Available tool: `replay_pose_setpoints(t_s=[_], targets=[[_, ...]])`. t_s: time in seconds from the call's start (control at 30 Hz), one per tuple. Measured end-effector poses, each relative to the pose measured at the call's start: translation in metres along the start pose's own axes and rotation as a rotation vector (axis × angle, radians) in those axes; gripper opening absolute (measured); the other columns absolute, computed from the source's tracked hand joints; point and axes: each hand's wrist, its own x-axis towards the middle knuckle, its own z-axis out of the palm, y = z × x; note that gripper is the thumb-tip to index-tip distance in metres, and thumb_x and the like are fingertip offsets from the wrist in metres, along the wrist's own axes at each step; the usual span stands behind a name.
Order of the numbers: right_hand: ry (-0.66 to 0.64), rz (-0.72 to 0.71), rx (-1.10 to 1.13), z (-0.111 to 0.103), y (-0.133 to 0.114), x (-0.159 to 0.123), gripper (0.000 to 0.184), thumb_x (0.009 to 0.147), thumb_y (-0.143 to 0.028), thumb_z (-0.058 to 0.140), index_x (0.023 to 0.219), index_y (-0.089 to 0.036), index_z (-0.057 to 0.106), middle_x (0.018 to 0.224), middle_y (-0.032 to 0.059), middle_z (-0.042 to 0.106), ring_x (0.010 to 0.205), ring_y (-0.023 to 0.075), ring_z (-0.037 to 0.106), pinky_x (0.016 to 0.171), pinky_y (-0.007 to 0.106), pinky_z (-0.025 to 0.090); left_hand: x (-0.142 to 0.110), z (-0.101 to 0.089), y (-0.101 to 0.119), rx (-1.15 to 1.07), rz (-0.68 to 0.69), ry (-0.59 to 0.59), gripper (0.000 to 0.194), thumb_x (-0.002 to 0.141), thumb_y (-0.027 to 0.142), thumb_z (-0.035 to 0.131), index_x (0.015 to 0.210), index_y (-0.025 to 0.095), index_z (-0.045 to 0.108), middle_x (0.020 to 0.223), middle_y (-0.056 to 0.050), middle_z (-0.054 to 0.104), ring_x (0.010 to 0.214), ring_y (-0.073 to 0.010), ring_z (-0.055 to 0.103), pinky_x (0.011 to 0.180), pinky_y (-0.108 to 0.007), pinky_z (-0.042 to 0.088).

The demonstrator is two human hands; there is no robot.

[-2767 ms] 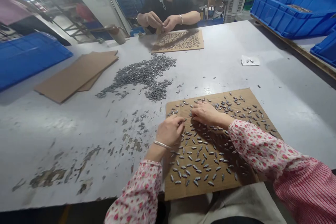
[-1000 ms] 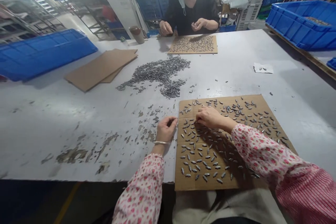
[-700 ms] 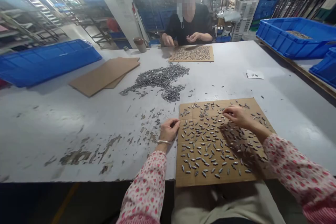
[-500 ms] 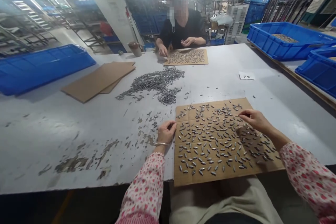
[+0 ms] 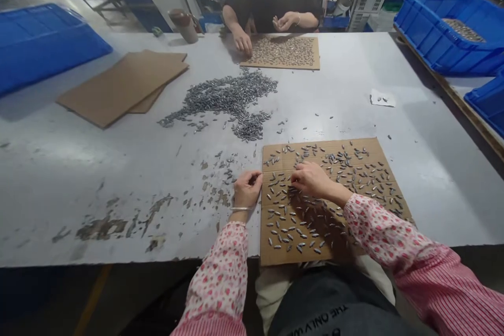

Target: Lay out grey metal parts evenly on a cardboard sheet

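Grey lead sinkers [image 5: 303, 215] lie scattered across a cardboard sheet [image 5: 378, 148] on the bench [image 5: 79, 168]; right hand [image 5: 313, 179] rests among them, left hand [image 5: 248, 189] curls at the sheet's edge; neither grip can be told.

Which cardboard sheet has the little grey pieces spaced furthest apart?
The near sheet under the right hand; the far sheet holds them tightly packed.

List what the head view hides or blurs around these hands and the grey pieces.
Head view:
Anything in the right hand: its own fingers hide it.
Anything in the left hand: its curled fingers hide it.
Single pieces on the far cardboard sheet: too small.
Contents of the blue crate: too small, partly behind its rim.
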Motion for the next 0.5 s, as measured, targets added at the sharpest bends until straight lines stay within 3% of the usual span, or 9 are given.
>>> replay_pose_setpoints(t_s=[0.3, 0.5], targets=[[-0.130, -0.052, -0.123, -0.003, -0.012, 0.011, 0.017, 0.089, -0.031, 0.057, 0.090, -0.017, 0.068, 0.095, 0.0083, 0.063, 0.095, 0.0212, 0.051, 0.077, 0.031, 0.032, -0.005, -0.003, 0.003, -0.035, -0.005, -0.024, 0.021, 0.082, 0.034, 0.055, 0.082, 0.017, 0.067, 0.075, -0.002, 0.062, 0.067, -0.0116, 0.054, 0.065, -0.024, 0.045], [-0.083, -0.105, -0.160, -0.001, -0.013, 0.008, 0.018, 0.092, -0.028, 0.052, 0.090, -0.015, 0.065, 0.095, 0.0098, 0.062, 0.094, 0.0226, 0.050, 0.077, 0.033, 0.030, -0.010, -0.015, 0.012, -0.063, -0.016, -0.150, 0.020, 0.083, 0.034, 0.055, 0.085, 0.019, 0.067, 0.080, -0.003, 0.063, 0.070, -0.0130, 0.055, 0.065, -0.025, 0.046]])
